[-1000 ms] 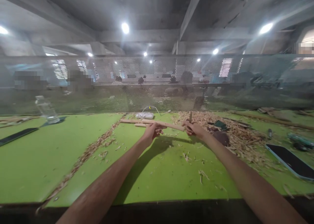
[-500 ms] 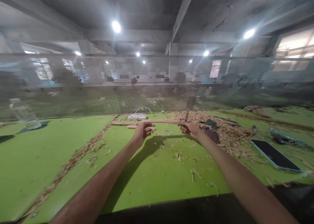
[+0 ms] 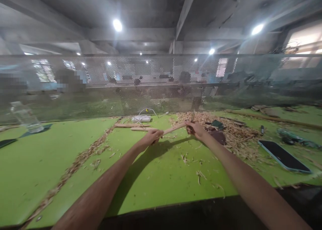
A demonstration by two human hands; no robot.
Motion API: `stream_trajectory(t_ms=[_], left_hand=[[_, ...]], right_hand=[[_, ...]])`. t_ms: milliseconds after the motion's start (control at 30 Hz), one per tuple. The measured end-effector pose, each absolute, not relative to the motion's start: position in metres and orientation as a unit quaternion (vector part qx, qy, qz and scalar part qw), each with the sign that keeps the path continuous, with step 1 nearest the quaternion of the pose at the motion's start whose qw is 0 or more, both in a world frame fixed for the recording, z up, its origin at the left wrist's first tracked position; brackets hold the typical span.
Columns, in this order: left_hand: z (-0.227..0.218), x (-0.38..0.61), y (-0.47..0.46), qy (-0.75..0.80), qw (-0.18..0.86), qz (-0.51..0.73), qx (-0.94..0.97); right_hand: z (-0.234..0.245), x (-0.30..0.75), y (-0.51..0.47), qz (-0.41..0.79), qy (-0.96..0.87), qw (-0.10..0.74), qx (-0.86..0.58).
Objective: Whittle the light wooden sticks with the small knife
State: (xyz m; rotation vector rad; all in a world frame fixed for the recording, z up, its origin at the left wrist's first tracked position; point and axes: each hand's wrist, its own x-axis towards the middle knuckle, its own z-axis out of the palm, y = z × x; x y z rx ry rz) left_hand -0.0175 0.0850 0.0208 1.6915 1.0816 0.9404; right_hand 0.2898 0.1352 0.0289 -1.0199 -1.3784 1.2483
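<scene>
Fingers (image 3: 159, 132) of left hand (image 3: 152, 136) and right hand (image 3: 196, 131) are gripping one stick (image 3: 174, 128), now sloping down leftward; two loose sticks (image 3: 140, 129) are lying beyond.

No readable text or numbers.

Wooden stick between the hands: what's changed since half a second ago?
The left hand, more open before, now curls over the stick, whose left part sits lower in view, so it slants. The right hand stays at the other end with the upright tool; the phone has not moved.
</scene>
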Motion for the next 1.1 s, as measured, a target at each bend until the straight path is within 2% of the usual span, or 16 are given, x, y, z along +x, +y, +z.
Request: stream_trajectory(t_ms=[200, 600, 1100], left_hand=[[0.0243, -0.0174, 0.0824, 0.441, 0.424, 0.306, 0.729], [0.0260, -0.0189, 0.0866, 0.448, 0.391, 0.315, 0.740], [0.0199, -0.0212, 0.0891, 0.454, 0.372, 0.290, 0.756]], right_hand=[[0.0289, 0.2863, 0.1386, 0.472, -0.550, 0.519, -0.452], [0.0282, 0.2853, 0.1382, 0.494, -0.575, 0.482, -0.438], [0.0320, 0.2835, 0.1378, 0.485, -0.564, 0.490, -0.455]])
